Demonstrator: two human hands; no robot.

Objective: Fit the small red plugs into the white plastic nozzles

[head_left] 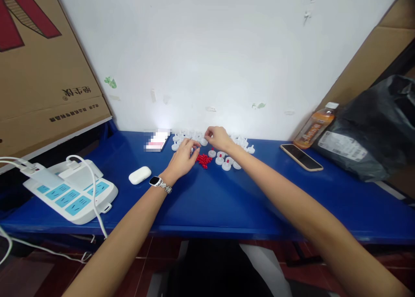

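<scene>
**Head view: both hands reach to the small parts at the wall**

Head camera, looking down a blue table (pixel 227 202) that runs to a white wall. The landmark is a little heap of red pellets (pixel 204 160) lying on the table top, toward its far edge.

Both forearms stretch out long and nearly straight from the bottom corners, converging on the heap. The left hand (pixel 182 158) lies palm down just left of the red pellets, fingers bent and pointing toward them, fingertips at the heap's upper left edge; a watch (pixel 156 181) sits on its wrist. Whether the fingers pinch anything cannot be told. The right hand (pixel 218 137) hovers just beyond the pellets, knuckles up, fingers curled in as if pinched together; what they hold, if anything, is too small to see.

White plastic caps (pixel 227 161) lie scattered right of and beyond the pellets, up to the wall; some show red centres.

Left of the pellets rest a white earbud case (pixel 139 175) and, farther left, a power strip (pixel 69 193). Well to the right lie a phone (pixel 301 157), a drink bottle (pixel 316 126) and a black bag (pixel 372 128).
</scene>
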